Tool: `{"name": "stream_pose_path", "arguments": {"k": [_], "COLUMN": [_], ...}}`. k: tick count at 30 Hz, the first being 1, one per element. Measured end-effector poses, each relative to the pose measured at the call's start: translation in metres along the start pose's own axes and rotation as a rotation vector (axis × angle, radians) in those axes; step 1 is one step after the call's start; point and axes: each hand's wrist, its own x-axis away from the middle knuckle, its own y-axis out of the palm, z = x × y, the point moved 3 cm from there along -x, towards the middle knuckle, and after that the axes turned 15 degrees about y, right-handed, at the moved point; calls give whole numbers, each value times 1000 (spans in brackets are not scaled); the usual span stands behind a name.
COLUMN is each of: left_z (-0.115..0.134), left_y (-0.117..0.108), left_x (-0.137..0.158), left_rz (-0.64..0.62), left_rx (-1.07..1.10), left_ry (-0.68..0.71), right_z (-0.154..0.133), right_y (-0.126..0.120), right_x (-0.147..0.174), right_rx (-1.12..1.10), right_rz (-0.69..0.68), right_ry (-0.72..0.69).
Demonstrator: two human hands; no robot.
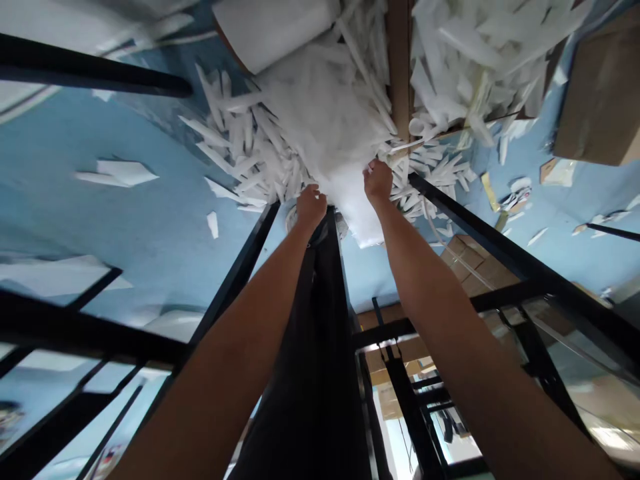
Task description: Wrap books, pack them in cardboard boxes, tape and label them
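A wide white sheet (327, 110), soft and slightly see-through like packing foam, hangs in front of me and reaches down between my arms. My left hand (311, 203) has its fingers curled at the sheet's left edge. On the right edge, a little higher, my right hand (379, 180) is closed with thumb and fingers pinched on the sheet. Loose white foam strips (270, 143) lie heaped beside my left hand. More strips (435, 170) spread out to the right of my right hand.
A white roll (280, 30) lies beyond the sheet. Black metal bars (480, 240) stand close on both sides of me. A cardboard box (595, 93) is at the right. White scraps (120, 172) lie on the blue floor (100, 220).
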Motion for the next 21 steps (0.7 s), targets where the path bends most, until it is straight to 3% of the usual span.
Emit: {"name": "stream_pose_path", "arguments": {"k": [2, 4, 7, 9, 11, 14, 18, 21], "left_z": [22, 51, 102, 135, 165, 205, 252, 283], "left_y": [-19, -42, -79, -103, -126, -163, -214, -256], "left_x": [28, 57, 100, 127, 155, 198, 255, 298], "left_rz": [-27, -35, -59, -102, -116, -35, 109, 187], "left_rx": [-27, -50, -132, -212, -286, -329, -314, -290], "left_ry": [-73, -56, 135, 263, 331, 339, 351, 500], "right_z": [-8, -17, -32, -39, -41, -37, -14, 10], "right_y": [-24, -51, -97, -133, -172, -235, -319, -374], "right_x": [34, 72, 132, 171, 207, 257, 316, 362], "right_rx": [49, 68, 60, 41, 12, -20, -51, -158], "right_rz": [-123, -310, -555, -637, -663, -643, -510, -407], "right_ry": [15, 26, 27, 16, 1, -34, -94, -149]}}
